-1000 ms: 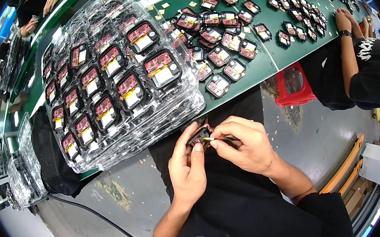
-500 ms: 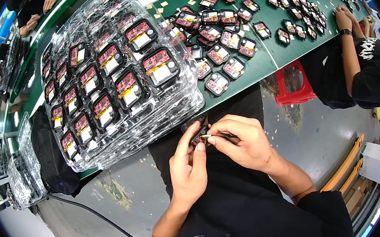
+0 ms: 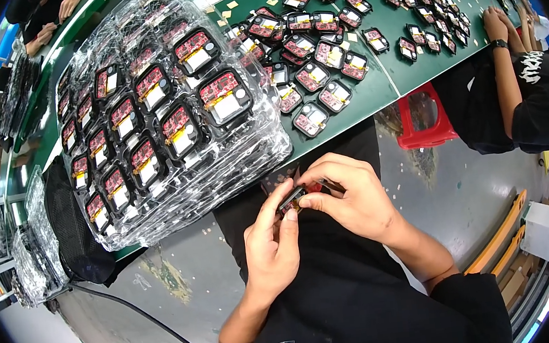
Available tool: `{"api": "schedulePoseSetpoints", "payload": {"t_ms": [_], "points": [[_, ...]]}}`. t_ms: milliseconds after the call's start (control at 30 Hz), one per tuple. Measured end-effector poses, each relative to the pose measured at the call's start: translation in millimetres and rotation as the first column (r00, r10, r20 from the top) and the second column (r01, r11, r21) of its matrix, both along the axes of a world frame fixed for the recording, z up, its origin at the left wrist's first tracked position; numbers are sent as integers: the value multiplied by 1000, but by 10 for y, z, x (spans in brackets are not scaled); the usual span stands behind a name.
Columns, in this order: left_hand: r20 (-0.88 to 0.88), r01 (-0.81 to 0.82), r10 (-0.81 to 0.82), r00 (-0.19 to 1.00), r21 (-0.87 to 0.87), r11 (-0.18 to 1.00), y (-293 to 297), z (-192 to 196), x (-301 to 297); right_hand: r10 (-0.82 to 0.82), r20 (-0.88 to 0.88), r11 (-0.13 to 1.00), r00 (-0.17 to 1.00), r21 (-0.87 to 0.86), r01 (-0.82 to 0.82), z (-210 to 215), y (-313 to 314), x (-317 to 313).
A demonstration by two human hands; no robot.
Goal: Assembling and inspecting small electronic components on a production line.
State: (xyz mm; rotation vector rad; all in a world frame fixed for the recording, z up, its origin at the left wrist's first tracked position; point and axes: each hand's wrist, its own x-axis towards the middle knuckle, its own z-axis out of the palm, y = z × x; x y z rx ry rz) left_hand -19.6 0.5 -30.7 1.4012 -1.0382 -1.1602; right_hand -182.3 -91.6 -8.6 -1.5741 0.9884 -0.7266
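Head view. Clamps a black-framed module in the left hand, just off the near edge of a green workbench; touches it with the right hand, cannot tell whether pinching. On top, carries stacked clear trays, loose modules, small yellow squares. Below, shows grey floor, red stool.

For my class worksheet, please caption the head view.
Left hand holds a black device, right hand at its edge, near stacked trays on a green table.
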Motion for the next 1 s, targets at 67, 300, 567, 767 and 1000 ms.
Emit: {"api": "schedulePoseSetpoints", "payload": {"t_ms": [67,300,567,767,1000], "points": [[35,20,-19,999,-18,1000,4,5,13,18,-24,1000,1000,20,-18,3,-10,-18],[-67,83,-78,995,69,994,-54,18,119,52,-90,998,995,50,-48,-25,-42,-15],[-55,172,-167,984,112,979,-106,58,212,69,-108,967,992,252,-40,158,-80,-25],[-222,127,-100,970,112,986,-111,101,196,76,-91,970,993,236,-53,238,-70,-42],[-446,192,-95,890,177,965,-118,161,208,112,-79,964,990,251,-89,280,-87,-41]]}}
